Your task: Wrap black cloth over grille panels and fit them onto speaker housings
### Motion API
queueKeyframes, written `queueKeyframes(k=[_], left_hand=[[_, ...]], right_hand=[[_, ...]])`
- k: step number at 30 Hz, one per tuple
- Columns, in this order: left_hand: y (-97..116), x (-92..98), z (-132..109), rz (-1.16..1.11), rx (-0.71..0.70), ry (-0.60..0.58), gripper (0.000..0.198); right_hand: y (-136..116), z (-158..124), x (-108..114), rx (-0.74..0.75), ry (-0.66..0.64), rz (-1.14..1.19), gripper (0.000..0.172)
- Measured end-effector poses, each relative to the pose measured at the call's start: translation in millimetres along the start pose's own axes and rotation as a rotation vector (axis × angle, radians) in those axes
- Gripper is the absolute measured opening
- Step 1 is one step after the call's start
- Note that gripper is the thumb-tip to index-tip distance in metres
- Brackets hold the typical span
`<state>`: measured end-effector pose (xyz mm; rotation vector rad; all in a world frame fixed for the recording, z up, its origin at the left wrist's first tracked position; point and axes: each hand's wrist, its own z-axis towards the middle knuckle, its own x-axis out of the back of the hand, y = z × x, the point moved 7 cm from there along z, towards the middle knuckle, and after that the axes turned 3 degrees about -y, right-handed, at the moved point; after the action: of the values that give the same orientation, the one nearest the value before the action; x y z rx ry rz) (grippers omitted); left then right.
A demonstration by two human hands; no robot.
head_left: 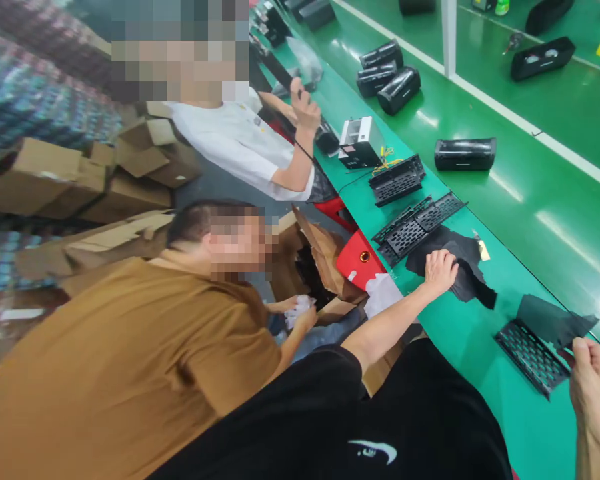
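My left hand (440, 270) reaches out over the green bench (480, 333) and presses down on a stack of black fabric sheets (467, 267), its fingers curled onto the top sheet. My right hand (593, 380) is closed at the lower right, pinching the corner of a dark grey fabric sheet (550, 321). That sheet lies partly over a black perforated speaker grille (530, 357) on the bench. Two more black grilles (415, 223) lie just beyond my left hand.
Another grille (397, 179), a white box device (357, 140) and black speaker housings (464, 154) lie further along the bench. A person in a brown shirt (130, 360) bends beside me; another in white (240, 140) works beyond. Cardboard boxes (130, 173) and a red stool (360, 260) stand left.
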<state>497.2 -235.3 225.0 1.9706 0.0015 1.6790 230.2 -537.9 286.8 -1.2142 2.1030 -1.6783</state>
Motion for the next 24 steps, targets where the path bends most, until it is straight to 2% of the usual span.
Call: queueKeyframes(k=[3,5,6,7,10,11,12,13,14,17,19,21,22,24], left_hand=[[21,12.6,-3,-0.187,0.029,0.050,0.026],[54,9.8,-10,-0.466,0.011,-0.022,0.038],[76,1.7,-16,-0.642,-0.005,-0.138,0.047],[100,-10.4,-26,-0.833,-0.010,-0.312,0.058],[170,-48.9,-74,-1.330,0.104,-1.004,0.079],[185,-55.0,-90,-1.424,0.155,-1.157,0.081],[193,-58.2,-100,-1.483,0.195,-1.229,0.079],[196,-59.4,-106,-1.501,0.206,-1.229,0.075],[195,-58.7,-109,-1.478,0.186,-1.176,0.068],[186,-48.7,-107,-1.209,-0.018,-0.986,0.042],[187,-41.8,-108,-0.976,-0.220,-0.957,0.027],[192,-38.1,-111,-0.794,-0.399,-0.954,0.020],[194,-38.0,-112,-0.714,-0.459,-0.944,0.019],[195,-41.6,-110,-0.563,-0.485,-0.901,0.021]], right_hand=[[-2,-28,24,-0.043,0.015,0.283,0.043],[-7,-47,23,-0.089,-0.031,0.407,0.038],[-10,-55,18,-0.109,-0.064,0.448,0.035],[-13,-63,12,-0.126,-0.095,0.483,0.033],[-13,-82,-3,-0.164,-0.146,0.570,0.028],[-9,-86,-6,-0.176,-0.144,0.592,0.030],[-3,-90,-6,-0.190,-0.132,0.608,0.032],[5,-92,-5,-0.208,-0.119,0.624,0.034],[15,-94,-2,-0.230,-0.104,0.644,0.035],[47,-95,4,-0.321,-0.119,0.672,0.048],[66,-93,7,-0.362,-0.151,0.503,0.063],[82,-89,11,-0.371,-0.122,0.240,0.069],[87,-86,14,-0.366,-0.079,0.133,0.067],[95,-81,17,-0.354,0.011,0.009,0.063]])
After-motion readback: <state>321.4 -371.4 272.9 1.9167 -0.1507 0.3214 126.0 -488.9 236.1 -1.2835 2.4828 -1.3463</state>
